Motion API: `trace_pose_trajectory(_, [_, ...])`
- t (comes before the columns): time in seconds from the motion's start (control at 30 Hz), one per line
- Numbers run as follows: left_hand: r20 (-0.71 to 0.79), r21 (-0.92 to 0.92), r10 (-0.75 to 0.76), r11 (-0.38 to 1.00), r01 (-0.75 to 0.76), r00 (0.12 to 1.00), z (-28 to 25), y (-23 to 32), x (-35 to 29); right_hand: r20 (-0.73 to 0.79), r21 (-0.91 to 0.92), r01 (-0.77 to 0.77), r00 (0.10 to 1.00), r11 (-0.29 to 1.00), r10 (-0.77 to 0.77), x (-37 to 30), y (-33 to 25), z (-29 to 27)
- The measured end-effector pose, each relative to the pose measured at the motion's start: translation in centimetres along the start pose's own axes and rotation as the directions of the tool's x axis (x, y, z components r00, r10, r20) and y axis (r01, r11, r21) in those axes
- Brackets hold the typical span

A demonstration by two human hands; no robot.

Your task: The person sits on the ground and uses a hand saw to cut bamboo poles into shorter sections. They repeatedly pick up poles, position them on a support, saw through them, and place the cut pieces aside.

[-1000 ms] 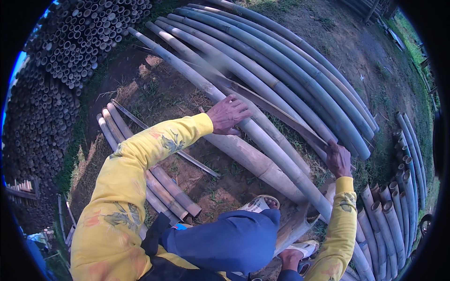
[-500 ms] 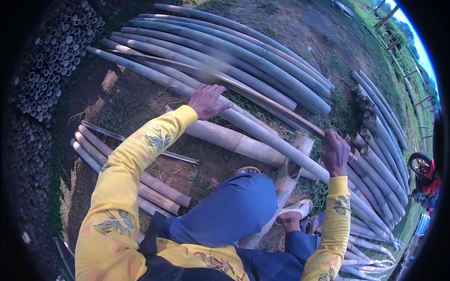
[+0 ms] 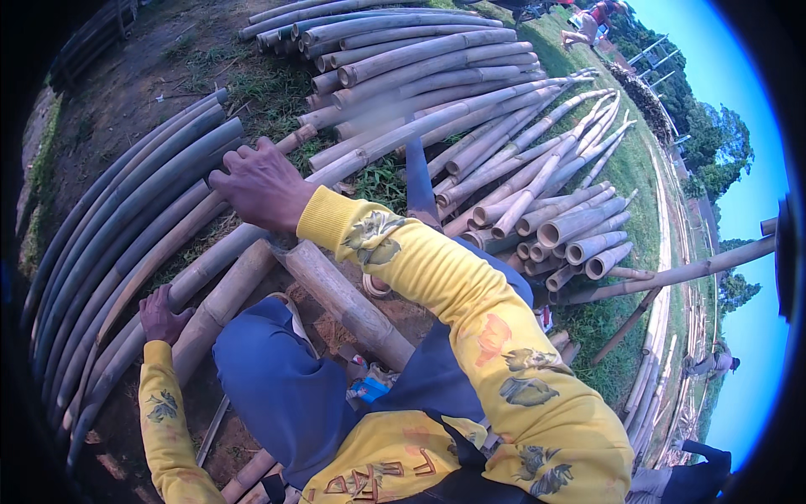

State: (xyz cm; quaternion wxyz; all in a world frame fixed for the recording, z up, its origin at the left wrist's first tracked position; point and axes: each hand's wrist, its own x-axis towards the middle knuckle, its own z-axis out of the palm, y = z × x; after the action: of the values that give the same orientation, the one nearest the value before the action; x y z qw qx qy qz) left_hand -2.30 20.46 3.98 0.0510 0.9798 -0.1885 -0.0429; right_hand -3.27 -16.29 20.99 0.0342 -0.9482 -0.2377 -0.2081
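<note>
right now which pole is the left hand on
The slimmer pole between the split strip and the thicker pole; the left hand curls over it.

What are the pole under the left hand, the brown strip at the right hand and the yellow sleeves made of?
The pole: apparently bamboo, smooth and dull, from its ringed joints. The strip: perhaps split bamboo or wood, being long, thin and brown; its grain is unclear. The sleeves: soft matte cloth, likely knit, by the ribbed cuffs.
</note>
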Motion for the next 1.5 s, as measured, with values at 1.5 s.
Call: trace_pose_trajectory(1.5, [0.266, -0.154, 0.118, 0.985, -0.079, 0.957, 0.8, 5.9, 13.7, -0.147, 0.215, -0.929, 0.276, 0.302, 0.95, -41.2, -11.5, -15.6])
